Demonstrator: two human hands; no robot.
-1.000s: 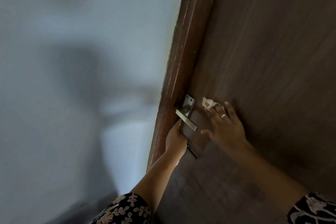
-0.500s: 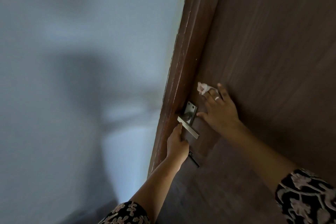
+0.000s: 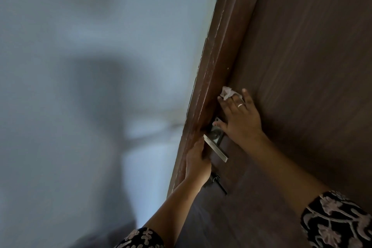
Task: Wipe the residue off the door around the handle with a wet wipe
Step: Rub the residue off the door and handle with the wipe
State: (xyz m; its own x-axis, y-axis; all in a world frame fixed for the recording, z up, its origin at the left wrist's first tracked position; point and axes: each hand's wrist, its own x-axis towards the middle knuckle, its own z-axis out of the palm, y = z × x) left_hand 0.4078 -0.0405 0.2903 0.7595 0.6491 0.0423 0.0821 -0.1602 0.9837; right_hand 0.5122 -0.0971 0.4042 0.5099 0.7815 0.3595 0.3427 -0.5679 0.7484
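Observation:
A dark brown wooden door (image 3: 302,56) fills the right side. Its metal lever handle (image 3: 216,150) sits on a square plate near the door's left edge. My right hand (image 3: 239,119) lies flat on the door just above the handle plate, fingers spread, pressing a crumpled white wet wipe (image 3: 227,92) under the fingertips. My left hand (image 3: 196,162) grips the door's edge beside and below the lever. A dark key or latch piece (image 3: 216,181) sticks out under the handle.
The reddish-brown door frame edge (image 3: 217,66) runs diagonally from the top to the lower middle. A pale blue-grey wall (image 3: 80,86) with blurred shadows fills the left half. Patterned sleeves show at the bottom.
My right hand with the wipe has slid up the door from beside the handle to above the plate, closer to the door's edge. The left hand stays on the edge.

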